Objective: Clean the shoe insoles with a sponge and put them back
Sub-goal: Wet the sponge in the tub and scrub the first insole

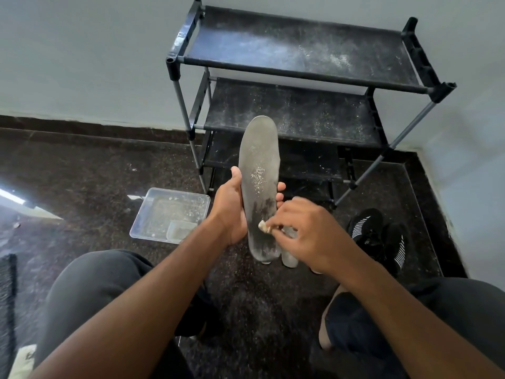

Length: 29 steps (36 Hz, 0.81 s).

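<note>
Now my left hand (229, 209) holds one gray insole (259, 184) upright, fingers wrapped around it. My right hand (308, 231) pinches one small sponge (264, 227) against its lower part. Two black shoes (382, 236) sit just right of that hand.

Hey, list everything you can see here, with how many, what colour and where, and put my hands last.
insole: one in hand, grey, upright at centre, pale specks mid-length, darker patch near the lower end
second insole: one, grey, partly hidden behind the first
sponge: one, pale, pressed on the lower insole
tray: one, clear plastic, floor left of centre
shoes: two, black with white stripes, floor at right
shoe rack: one, black, dusty, against the wall
left hand: grips the insole
right hand: pinches the sponge
</note>
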{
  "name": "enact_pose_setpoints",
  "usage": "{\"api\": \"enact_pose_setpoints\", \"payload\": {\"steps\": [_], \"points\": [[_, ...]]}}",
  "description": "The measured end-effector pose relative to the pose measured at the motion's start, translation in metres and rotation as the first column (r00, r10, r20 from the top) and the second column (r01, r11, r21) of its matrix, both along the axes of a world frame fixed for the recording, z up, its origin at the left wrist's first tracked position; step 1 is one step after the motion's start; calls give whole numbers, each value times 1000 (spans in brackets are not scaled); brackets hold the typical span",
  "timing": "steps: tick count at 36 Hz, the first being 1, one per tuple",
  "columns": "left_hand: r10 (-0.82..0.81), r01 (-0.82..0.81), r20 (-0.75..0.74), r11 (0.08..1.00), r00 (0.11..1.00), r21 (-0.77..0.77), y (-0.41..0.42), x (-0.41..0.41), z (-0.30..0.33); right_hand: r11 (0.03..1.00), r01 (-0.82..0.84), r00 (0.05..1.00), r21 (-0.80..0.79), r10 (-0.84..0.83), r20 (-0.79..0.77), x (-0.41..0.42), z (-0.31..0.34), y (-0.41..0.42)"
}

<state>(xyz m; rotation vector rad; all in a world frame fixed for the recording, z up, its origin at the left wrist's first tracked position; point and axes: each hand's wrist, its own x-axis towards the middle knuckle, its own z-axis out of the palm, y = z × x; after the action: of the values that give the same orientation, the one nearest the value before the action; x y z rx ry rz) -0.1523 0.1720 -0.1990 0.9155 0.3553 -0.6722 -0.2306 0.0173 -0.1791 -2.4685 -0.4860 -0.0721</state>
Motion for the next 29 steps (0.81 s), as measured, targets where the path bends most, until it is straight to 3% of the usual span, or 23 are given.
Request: {"api": "enact_pose_setpoints", "payload": {"steps": [3,6,10,15,19,22,29], "points": [[14,-14,-8,1000,1000,-22,-1,2,0,996,-67,994,-61,60,-96,0,0,6],[16,-17,-12,1000,1000,-25,0,3,-1,987,-127,963,93,146,-228,-5,4,9],[-32,32,20,1000,999,-1,2,0,2,966,30,992,258,3,-127,0,15,-4],[-77,72,61,994,995,81,1,-6,-4,981,95,993,170,-105,47,16,14,-16],[-121,116,74,991,990,69,-3,-8,-4,990,116,969,-82,-95,226,20,2,-8],[-116,109,78,990,990,89,-2,-6,-7,974,111,962,-199,-56,267,19,-7,0],[-107,97,92,989,990,109,-2,-3,-10,976,148,962,-158,-105,252,17,-6,-4]]}}
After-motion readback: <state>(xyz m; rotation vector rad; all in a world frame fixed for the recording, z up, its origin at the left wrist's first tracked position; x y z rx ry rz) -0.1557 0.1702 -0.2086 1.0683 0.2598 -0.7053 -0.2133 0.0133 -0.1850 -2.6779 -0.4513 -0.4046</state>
